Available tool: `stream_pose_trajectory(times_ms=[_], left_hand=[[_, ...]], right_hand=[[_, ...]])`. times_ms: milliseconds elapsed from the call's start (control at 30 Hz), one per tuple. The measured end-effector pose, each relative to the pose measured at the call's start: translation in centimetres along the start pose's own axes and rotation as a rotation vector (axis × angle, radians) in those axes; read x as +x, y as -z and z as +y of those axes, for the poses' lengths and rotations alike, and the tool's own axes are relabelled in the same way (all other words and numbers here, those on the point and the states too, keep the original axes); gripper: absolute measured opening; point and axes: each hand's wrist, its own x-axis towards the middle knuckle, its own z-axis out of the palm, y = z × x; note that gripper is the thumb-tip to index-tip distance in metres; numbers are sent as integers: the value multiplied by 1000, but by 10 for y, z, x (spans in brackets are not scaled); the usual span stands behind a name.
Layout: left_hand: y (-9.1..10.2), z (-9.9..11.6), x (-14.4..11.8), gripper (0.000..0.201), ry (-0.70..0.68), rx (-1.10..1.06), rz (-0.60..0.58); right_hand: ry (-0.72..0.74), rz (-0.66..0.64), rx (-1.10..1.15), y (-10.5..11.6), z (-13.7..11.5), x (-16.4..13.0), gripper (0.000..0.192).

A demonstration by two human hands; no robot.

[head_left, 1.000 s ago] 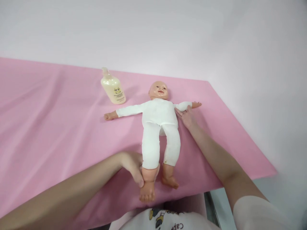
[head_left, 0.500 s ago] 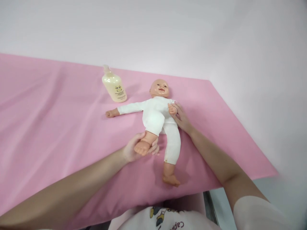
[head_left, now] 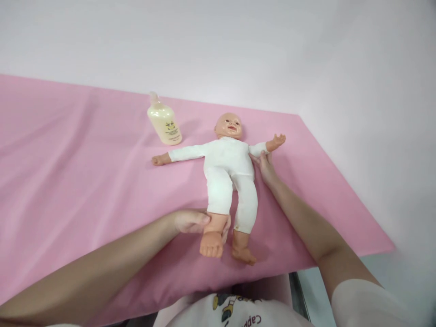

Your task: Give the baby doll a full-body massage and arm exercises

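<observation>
A baby doll (head_left: 227, 156) with a white cloth body lies on its back on the pink cloth (head_left: 102, 181), head away from me. My left hand (head_left: 195, 221) is closed around the ankle of the doll's leg on the left, with the thumb on top and fingers partly hidden behind it. The foot on that side tilts up toward me. At the doll's arm on the right, my right hand (head_left: 265, 167) grips the white sleeve near the wrist, thumb in front; its other fingers are mostly hidden under the arm.
A pump bottle (head_left: 166, 125) of pale yellow liquid stands left of the doll's head. The pink cloth covers a table against a white wall (head_left: 204, 50). The cloth's near edge runs just in front of my body.
My left hand has brought the doll's bent leg down toward me, straighter now. With my right hand, the doll's arm has swung from its chest outward to the right.
</observation>
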Motion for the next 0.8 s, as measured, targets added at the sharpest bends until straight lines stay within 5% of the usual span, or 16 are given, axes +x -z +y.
stream_pose_trajectory(times_ms=[133,267,467,533,667,800], left_hand=[[-1,11,-2,55,145,169,-71],[-3,10,0,52,169,184,-83],[2,7,1,57,-216,-231,-19],[5,11,0,54,-294,-310,123],[7,13,1,50,-377,-363,403],[6,8,3,51,-333,-338,498]], right_hand=[[-158,232,164,3,-6,9,48],[-216,278,198,13,-5,17,50],[1,38,-112,15,10,15,67],[153,-52,-275,12,10,10,78],[393,-221,-618,8,4,0,75],[424,-306,-776,10,-3,-5,61]])
